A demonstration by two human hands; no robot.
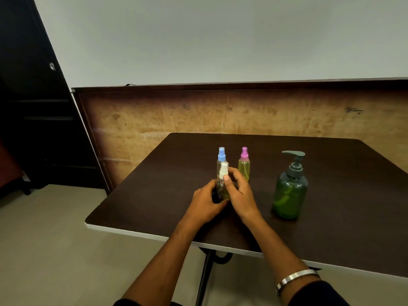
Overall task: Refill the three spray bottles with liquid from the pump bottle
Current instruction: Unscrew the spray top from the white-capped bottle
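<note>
Three small clear spray bottles stand on the dark table (154,184). The white-capped spray bottle (223,171) is nearest me, and both hands are on it. My left hand (206,202) wraps its lower body. My right hand (239,193) grips it from the right, thumb up by the white nozzle. Behind it stands the blue-capped spray bottle (221,154), partly hidden. The pink-capped spray bottle (244,164) holds yellow liquid and stands free to the right. The green pump bottle (290,191) with a grey pump stands upright further right.
A wooden panel (176,113) rises behind the table's far edge. A dark door (33,96) is on the left. The table's white front edge (132,233) is near me, with its metal leg (205,277) below. A metal bangle (295,278) is on my right wrist.
</note>
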